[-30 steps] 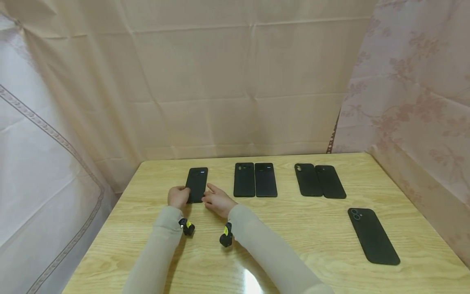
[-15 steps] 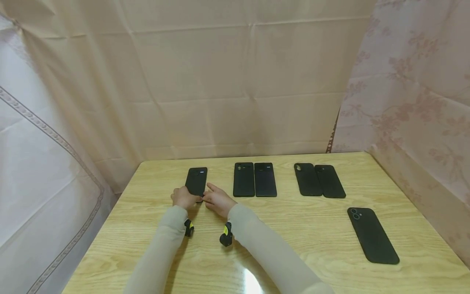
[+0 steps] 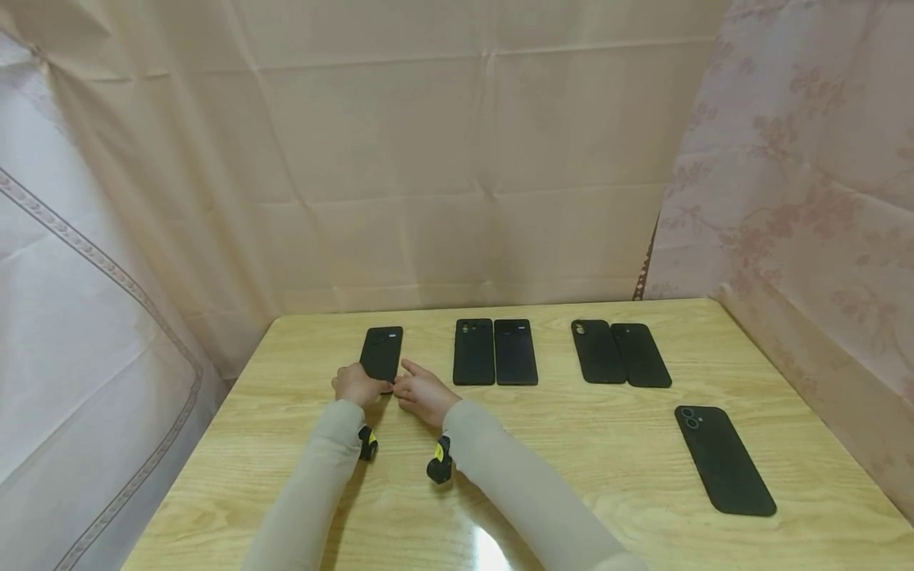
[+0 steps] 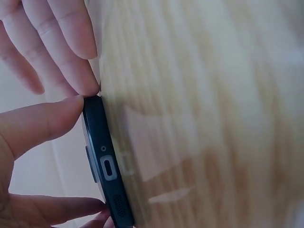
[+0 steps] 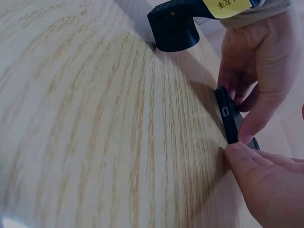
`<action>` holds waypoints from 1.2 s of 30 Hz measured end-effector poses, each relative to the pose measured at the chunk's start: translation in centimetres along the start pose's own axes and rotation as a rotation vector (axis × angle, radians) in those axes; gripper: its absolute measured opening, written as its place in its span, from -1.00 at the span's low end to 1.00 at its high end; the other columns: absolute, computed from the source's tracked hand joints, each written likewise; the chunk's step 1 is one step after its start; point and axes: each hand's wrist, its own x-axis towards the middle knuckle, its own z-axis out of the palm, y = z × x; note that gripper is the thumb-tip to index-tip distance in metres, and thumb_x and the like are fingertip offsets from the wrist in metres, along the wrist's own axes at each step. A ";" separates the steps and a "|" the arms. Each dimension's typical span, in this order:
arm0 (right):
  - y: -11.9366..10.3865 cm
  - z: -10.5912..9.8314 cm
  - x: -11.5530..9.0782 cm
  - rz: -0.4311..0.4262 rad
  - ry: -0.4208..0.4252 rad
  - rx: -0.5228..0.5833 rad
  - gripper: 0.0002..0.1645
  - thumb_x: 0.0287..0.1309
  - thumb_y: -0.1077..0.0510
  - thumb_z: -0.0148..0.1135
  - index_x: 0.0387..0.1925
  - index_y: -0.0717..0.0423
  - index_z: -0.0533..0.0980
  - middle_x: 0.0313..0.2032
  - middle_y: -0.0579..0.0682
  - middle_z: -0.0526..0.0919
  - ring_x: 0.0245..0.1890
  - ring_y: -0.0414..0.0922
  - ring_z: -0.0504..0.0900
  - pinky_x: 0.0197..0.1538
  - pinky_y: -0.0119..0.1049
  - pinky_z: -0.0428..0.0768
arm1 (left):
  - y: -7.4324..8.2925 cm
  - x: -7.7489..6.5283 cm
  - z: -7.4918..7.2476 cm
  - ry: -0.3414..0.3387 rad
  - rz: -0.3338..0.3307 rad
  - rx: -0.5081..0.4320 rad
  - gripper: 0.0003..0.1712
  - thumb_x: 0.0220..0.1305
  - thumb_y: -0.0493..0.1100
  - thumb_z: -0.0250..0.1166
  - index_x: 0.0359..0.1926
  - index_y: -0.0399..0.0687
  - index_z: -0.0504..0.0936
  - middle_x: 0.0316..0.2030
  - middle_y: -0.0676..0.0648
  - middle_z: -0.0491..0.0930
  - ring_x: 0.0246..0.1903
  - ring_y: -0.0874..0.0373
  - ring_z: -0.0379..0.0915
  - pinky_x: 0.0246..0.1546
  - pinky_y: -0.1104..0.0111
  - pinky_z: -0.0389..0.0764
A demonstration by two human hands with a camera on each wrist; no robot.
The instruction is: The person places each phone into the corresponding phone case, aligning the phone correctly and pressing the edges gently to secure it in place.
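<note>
Black phone (image 3: pixel 382 351) | on desk (image 3: pixel 600 468) | left grip (image 3: pixel 356 385): pinching its side edges, likely for steadiness | right grip (image 3: pixel 426 396): loosely spread, touching its near corner, perhaps bracing

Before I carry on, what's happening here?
A person's left hand grips the near end of a black phone on the table; the right hand touches its near right corner. Further right lie one pair of phones or cases, then another pair, and a single phone nearer at far right.
</note>
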 end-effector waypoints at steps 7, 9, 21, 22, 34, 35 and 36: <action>0.1 0.4 0.3 0.008 0.037 0.030 -0.07 0.28 0.31 0.02 0.55 0.06 -0.17 0.40 0.29 0.22 0.01 -0.11 0.56 0.48 -0.05 0.19 | 0.0 0.1 -0.1 -0.010 -0.022 -0.034 -0.33 0.07 -0.02 0.42 0.03 -0.50 0.54 0.06 -0.50 0.42 0.09 -0.36 0.24 0.08 -0.06 0.35; 0.1 0.4 0.3 0.007 0.035 0.029 -0.07 0.28 0.31 0.02 0.55 0.06 -0.17 0.40 0.29 0.22 0.02 -0.10 0.56 0.48 -0.04 0.19 | 0.0 0.1 -0.1 -0.014 -0.028 -0.036 -0.31 0.07 0.00 0.42 0.04 -0.51 0.53 0.08 -0.52 0.40 0.09 -0.37 0.24 0.09 -0.06 0.36; -0.4 -0.2 -0.5 -0.035 0.031 -0.030 -0.18 0.36 0.31 -0.06 0.54 0.17 -0.14 0.06 0.16 0.52 -0.07 -0.12 0.58 0.32 -0.16 0.35 | 0.2 0.0 -0.2 -0.014 -0.045 -0.128 -0.32 0.23 0.00 0.23 0.15 -0.54 0.43 0.12 -0.51 0.41 0.11 -0.38 0.27 0.11 -0.09 0.41; -0.4 -0.3 -0.6 -0.045 0.041 -0.061 -0.19 0.36 0.30 -0.07 0.53 0.20 -0.13 0.23 0.24 0.43 0.14 -0.02 0.53 0.39 -0.10 0.33 | 0.3 0.0 -0.2 -0.010 -0.042 -0.141 -0.31 0.26 0.00 0.20 0.18 -0.53 0.41 0.15 -0.51 0.41 0.14 -0.40 0.27 0.14 -0.11 0.41; -3.0 -5.2 -4.9 -0.169 0.190 -0.308 -0.30 0.45 0.07 -0.01 0.49 0.17 0.08 0.39 0.27 0.30 0.34 0.19 0.38 0.34 -0.01 0.43 | 2.6 -1.4 0.7 0.019 0.150 -0.339 -0.30 0.43 -0.04 0.08 0.42 -0.38 0.18 0.40 -0.38 0.21 0.41 -0.29 0.10 0.40 -0.07 0.22; -3.2 -6.0 -5.4 -0.184 0.200 -0.325 -0.31 0.46 0.07 -0.03 0.49 0.18 0.07 0.39 0.27 0.30 0.34 0.20 0.38 0.34 0.00 0.43 | 2.8 -1.6 0.8 0.003 0.169 -0.343 -0.29 0.44 -0.03 0.07 0.42 -0.38 0.18 0.40 -0.38 0.22 0.41 -0.29 0.12 0.39 -0.07 0.23; -3.5 -7.0 -5.8 -0.193 0.210 -0.337 -0.33 0.47 0.08 -0.05 0.49 0.17 0.07 0.39 0.26 0.30 0.35 0.19 0.38 0.34 0.00 0.43 | 3.0 -1.9 0.9 -0.016 0.181 -0.352 -0.29 0.44 -0.01 0.07 0.42 -0.38 0.18 0.40 -0.37 0.23 0.40 -0.28 0.13 0.39 -0.07 0.24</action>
